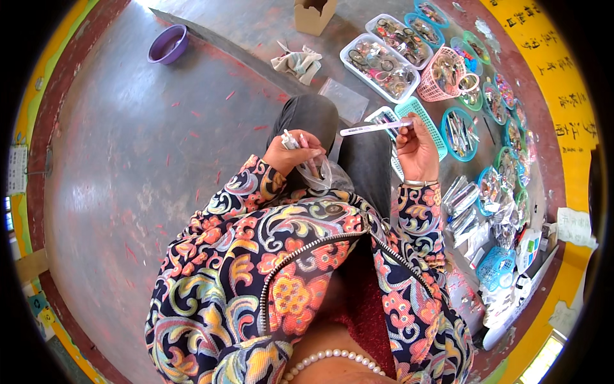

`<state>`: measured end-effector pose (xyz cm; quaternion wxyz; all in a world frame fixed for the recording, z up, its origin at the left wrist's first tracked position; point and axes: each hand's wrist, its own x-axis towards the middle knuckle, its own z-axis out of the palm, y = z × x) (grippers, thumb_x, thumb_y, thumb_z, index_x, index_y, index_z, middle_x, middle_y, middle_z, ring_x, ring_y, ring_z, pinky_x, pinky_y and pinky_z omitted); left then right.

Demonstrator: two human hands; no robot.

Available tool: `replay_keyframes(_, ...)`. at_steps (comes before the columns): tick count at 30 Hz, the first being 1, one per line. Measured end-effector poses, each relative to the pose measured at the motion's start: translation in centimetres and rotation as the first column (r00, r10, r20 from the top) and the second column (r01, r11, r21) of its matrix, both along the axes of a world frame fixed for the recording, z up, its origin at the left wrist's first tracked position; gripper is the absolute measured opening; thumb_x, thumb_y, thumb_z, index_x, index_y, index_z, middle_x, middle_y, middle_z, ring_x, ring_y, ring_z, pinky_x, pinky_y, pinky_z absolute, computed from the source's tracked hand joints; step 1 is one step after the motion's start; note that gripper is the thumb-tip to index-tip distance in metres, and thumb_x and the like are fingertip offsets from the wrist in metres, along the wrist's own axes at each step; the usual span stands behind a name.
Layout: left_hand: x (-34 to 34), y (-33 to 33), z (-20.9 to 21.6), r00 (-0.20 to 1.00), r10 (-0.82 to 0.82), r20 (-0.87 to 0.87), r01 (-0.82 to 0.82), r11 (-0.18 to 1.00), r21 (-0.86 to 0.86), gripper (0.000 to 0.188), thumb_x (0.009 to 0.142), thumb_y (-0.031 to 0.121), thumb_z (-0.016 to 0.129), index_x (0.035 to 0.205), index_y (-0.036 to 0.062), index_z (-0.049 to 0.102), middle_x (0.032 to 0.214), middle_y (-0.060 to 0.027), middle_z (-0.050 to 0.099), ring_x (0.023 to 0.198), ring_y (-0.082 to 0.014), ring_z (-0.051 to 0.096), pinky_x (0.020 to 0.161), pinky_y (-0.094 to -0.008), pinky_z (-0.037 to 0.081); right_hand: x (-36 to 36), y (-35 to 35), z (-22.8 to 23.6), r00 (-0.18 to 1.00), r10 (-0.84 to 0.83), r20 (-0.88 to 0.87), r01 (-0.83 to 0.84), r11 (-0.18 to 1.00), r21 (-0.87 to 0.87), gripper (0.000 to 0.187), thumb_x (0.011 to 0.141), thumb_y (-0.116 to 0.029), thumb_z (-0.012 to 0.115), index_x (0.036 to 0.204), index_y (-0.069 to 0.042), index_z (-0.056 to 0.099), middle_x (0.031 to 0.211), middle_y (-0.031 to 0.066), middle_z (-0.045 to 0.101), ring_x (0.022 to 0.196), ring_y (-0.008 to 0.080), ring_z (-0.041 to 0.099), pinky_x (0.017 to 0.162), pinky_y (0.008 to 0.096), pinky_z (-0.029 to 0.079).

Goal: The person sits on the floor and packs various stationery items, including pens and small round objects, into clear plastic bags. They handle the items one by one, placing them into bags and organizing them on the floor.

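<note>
Above my lap, my right hand (417, 150) pinches one end of a slim, pale pen-like stick (372, 128). The stick lies almost level and points left toward my other hand. My left hand (293, 153) is closed around a crumpled clear plastic bag (325, 176). Part of the bag hangs below the fingers over my lap, and a whitish bunched end (289, 139) sticks up above them. What the bag contains, if anything, I cannot make out. Just beyond my right hand is a mint-green plastic basket (430, 129).
To the right, a blue round basket (459, 134) holds pen-like items. White trays (382, 69) of small goods, a pink basket (441, 73) and several round baskets stand around it. A flat clear bag (345, 100) and a cloth (297, 64) lie ahead; a purple basin (168, 45) sits far left.
</note>
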<state>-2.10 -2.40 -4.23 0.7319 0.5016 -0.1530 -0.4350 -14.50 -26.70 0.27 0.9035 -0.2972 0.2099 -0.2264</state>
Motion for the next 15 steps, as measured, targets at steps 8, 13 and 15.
replay_keyframes(8,0.0,0.0,0.3,1.0,-0.023,-0.005,0.023,0.999,0.024,0.013,0.077,0.0,0.061,0.089,-0.0032,0.055,0.083,-0.0159,0.063,0.064,-0.0188,0.061,0.054,-0.0293,0.052,-0.4,0.1,-0.7,0.999,0.034,-0.002,-0.034,0.999,0.001,0.026,0.085,-0.012,0.058,0.106,0.001,0.052,0.095,0.0107,0.059,0.075,0.0134,0.055,0.062,0.0231,0.047)
replay_keyframes(13,0.3,0.0,-0.3,0.999,-0.048,-0.009,0.049,0.995,0.085,0.015,0.076,-0.002,0.059,0.091,-0.0014,0.055,0.087,-0.016,0.063,0.077,-0.0198,0.061,0.069,-0.0295,0.05,-0.7,-0.2,-0.7,0.999,0.018,0.04,-0.016,0.999,-0.05,0.021,0.087,-0.009,0.053,0.106,0.0,0.054,0.096,0.0103,0.06,0.08,0.0159,0.059,0.066,0.0247,0.048)
replay_keyframes(15,0.2,0.0,-0.3,0.998,-0.052,-0.037,0.054,0.997,0.061,0.016,0.076,-0.003,0.059,0.091,-0.0014,0.055,0.089,-0.0163,0.063,0.078,-0.0198,0.061,0.07,-0.0294,0.05,-1.4,-1.5,-1.5,0.997,-0.071,0.021,0.073,0.995,-0.065,0.02,0.087,-0.009,0.053,0.105,0.0,0.054,0.094,0.01,0.061,0.082,0.0178,0.06,0.066,0.0247,0.049)
